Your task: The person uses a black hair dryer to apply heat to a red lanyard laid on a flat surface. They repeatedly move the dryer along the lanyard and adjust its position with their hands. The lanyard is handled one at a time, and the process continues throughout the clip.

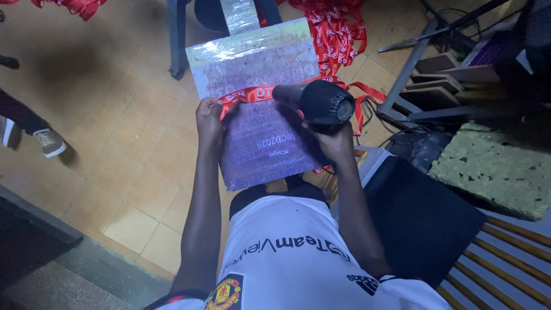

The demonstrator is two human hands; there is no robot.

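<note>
A flat rectangular board (258,63) wrapped in shiny clear film rests on my lap, tilted away from me. A red ribbon strap (252,93) lies across its middle. My left hand (209,119) grips the board's left edge and pins the ribbon's end with the thumb. My right hand (334,142) holds a black hair dryer (317,102) by its handle, with the nozzle pointing left over the ribbon and the board.
A heap of red ribbons (336,28) lies on the tiled floor beyond the board. A black cushion (422,218) sits on a slatted bench to my right, next to a worn yellow-green foam block (496,169). Another person's shoe (50,142) is at the left. Metal frame legs (178,37) stand ahead.
</note>
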